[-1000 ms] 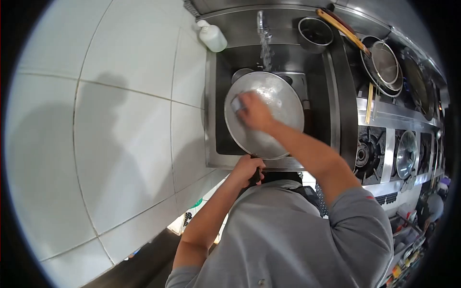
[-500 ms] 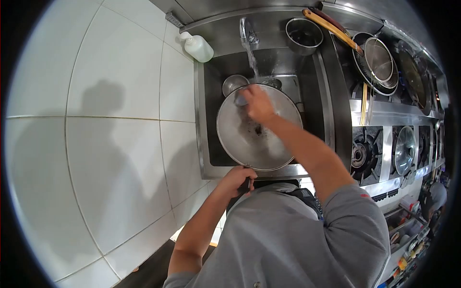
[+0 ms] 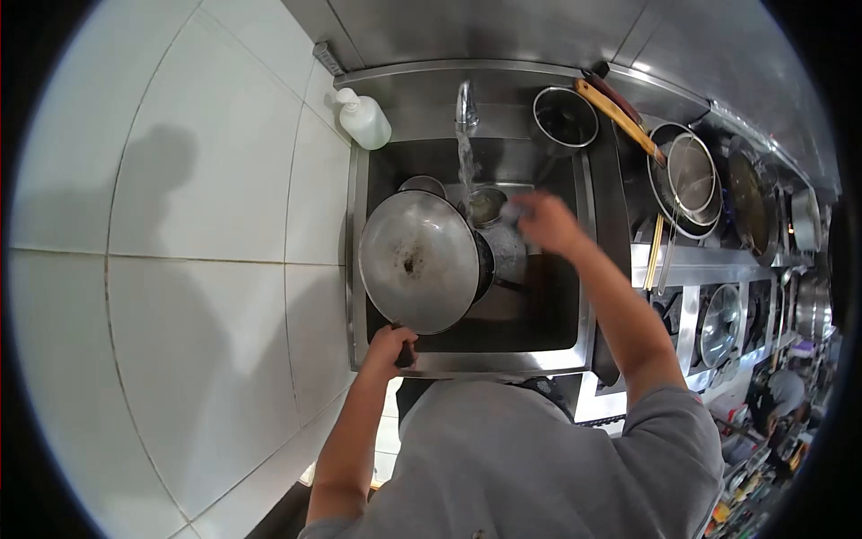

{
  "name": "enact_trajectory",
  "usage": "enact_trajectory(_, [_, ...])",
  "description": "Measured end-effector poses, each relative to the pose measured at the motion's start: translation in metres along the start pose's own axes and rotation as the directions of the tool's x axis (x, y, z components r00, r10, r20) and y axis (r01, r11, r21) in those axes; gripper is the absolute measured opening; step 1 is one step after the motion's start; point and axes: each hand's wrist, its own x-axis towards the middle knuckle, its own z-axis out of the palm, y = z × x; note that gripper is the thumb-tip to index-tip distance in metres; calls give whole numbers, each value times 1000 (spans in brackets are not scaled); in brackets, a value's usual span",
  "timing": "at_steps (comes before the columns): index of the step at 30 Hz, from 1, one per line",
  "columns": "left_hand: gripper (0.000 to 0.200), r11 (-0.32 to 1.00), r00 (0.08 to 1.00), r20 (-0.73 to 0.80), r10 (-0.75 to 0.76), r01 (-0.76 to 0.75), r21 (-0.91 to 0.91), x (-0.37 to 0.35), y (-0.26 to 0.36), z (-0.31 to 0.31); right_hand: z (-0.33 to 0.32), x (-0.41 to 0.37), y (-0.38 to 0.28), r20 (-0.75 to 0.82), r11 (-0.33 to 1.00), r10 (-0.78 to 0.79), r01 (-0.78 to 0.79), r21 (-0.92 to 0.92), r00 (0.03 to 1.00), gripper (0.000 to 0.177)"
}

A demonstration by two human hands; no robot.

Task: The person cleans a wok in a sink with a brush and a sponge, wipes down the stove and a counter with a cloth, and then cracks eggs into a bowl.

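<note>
A large metal pan point(image 3: 422, 269) is tilted over the left part of the sink point(image 3: 503, 364), its pale inner face marked by a dark spot. My left hand point(image 3: 388, 350) is wrapped round its dark handle at the sink's front edge. To the right of the pan, over the sink, my right hand point(image 3: 546, 223) is closed on a small greyish scrubber point(image 3: 514, 212), blurred by motion. Water runs from the faucet point(image 3: 466, 106) beside a small bowl point(image 3: 488, 207). Another dark pan lies partly hidden under the large one.
A soap bottle point(image 3: 364, 119) stands at the sink's back left corner, a black pot point(image 3: 565, 118) at the back right. Strainers point(image 3: 690, 172), pans and a glass lid point(image 3: 720, 325) are on the stove at right. Another person point(image 3: 783, 395) is at far right.
The large pan has shifted left and tilted, uncovering the right of the sink. My right hand has left the pan's surface and moved right with the scrubber. The view has shifted too.
</note>
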Motion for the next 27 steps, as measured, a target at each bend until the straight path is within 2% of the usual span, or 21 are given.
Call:
enact_trajectory(1, [12, 998, 998, 35, -44, 45, -40, 3, -3, -5, -18, 18, 16, -201, 983, -179, 168, -69, 963, 46])
enact_trajectory(2, [12, 993, 992, 101, -72, 81, -86, 13, -11, -7, -46, 33, 6, -277, 983, -137, 98, -152, 951, 45])
enact_trajectory(4, [13, 974, 966, 228, -121, 160, -161, 31, -29, -13, -88, 69, 4, -401, 941, -222, 88, -326, 889, 44])
enact_trajectory(6, [13, 952, 925, 348, -154, 233, -198, 31, -31, 8, -113, 95, 6, -425, 938, -157, 1, -346, 892, 43])
enact_trajectory(9, [14, 897, 821, 550, -150, 348, -273, 44, -45, 27, -131, 122, 18, -311, 901, -38, -102, -422, 950, 43])
enact_trajectory(11, [15, 852, 727, 668, -158, 442, -279, 54, -54, 34, -117, 119, 7, -364, 848, -56, -148, -509, 930, 43])
enact_trajectory(12, [15, 871, 761, 629, -156, 406, -276, 48, -54, 40, -107, 111, -5, -389, 818, -67, -172, -548, 919, 43])
enact_trajectory(13, [16, 889, 794, 589, -150, 369, -271, 38, -49, 47, -93, 107, -15, -357, 817, -184, -59, -573, 916, 41])
enact_trajectory(14, [16, 906, 825, 546, -144, 332, -263, 32, -47, 52, -73, 111, -16, -274, 904, -171, 40, -426, 946, 38])
enact_trajectory(15, [15, 924, 853, 516, -77, 256, -286, 31, -49, 55, -52, 113, -19, -186, 961, -167, 117, -253, 968, 36])
enact_trajectory(17, [14, 946, 893, 446, 53, 98, -310, 30, -52, 57, -17, 104, -62, 38, 978, -187, 183, 99, 982, 32])
enact_trajectory(18, [11, 954, 922, 378, 79, 40, -298, 28, -50, 56, 6, 105, -75, 58, 932, -57, 33, 361, 997, 29])
enact_trajectory(19, [9, 959, 945, 309, 109, -19, -282, 25, -46, 56, 28, 107, -82, 111, 799, 62, -116, 590, 992, 27])
enact_trajectory(21, [13, 974, 971, 174, 162, -130, -183, 14, -29, 55, 62, 117, -83, 138, 392, 145, -185, 901, 980, 22])
enact_trajectory(22, [12, 975, 978, 107, 182, -164, -153, 7, -24, 55, 74, 121, -81, 169, 139, 177, -195, 971, 969, 20])
enact_trajectory(23, [11, 973, 978, 40, 204, -198, -120, 2, -20, 54, 82, 127, -79, 221, -46, 229, -216, 975, 948, 16])
enact_trajectory(24, [10, 969, 973, -26, 228, -230, -86, -2, -15, 53, 85, 129, -79, 238, -112, 259, -216, 970, 936, 16])
enact_trajectory(26, [10, 973, 978, -24, 208, -210, -94, -8, -8, 43, 88, 131, -77, 281, -236, 318, -211, 949, 906, 15])
enact_trajectory(27, [10, 975, 980, -20, 198, -199, -101, -9, -6, 36, 85, 130, -75, 304, -174, 266, -265, 948, 915, 15])
